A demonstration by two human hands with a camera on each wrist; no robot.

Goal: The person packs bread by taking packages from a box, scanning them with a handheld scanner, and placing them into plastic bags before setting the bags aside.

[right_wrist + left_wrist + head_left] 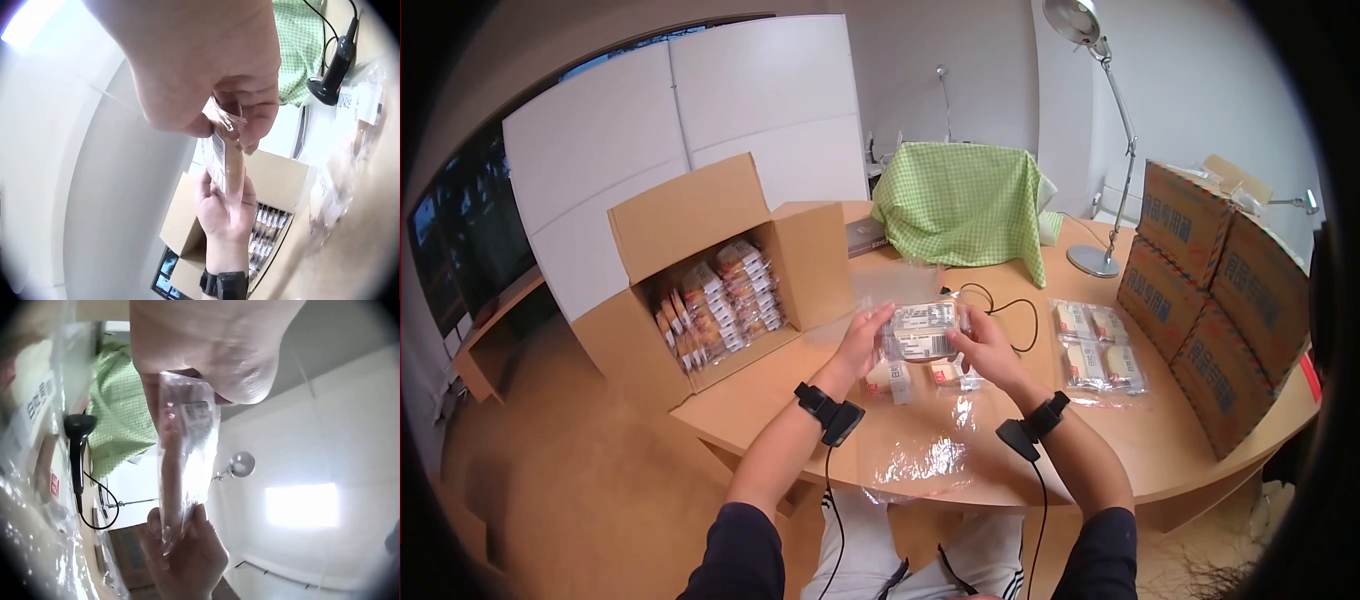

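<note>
Both hands hold one clear-wrapped packet [926, 330] with a printed label, raised over the table. My left hand [863, 345] pinches its left end, and my right hand [990, 350] pinches the right end between thumb and fingers. In the left wrist view the packet [187, 444] stands on edge between the left hand [215, 344] and the right hand [190, 559]. In the right wrist view the right hand [206, 69] grips the wrapper's near end. Beneath the hands, more packets [887, 382] lie in a large clear plastic bag [915, 455] on the table.
An open cardboard box [810, 265] filled with wrapped packets stands left. Four bagged packets [1085, 362] lie right, beside stacked printed cartons [1190, 290]. Behind are a green checked cloth [960, 205] and a lamp [1092, 262]. A black handheld scanner [337, 69] with a cable lies near the cloth.
</note>
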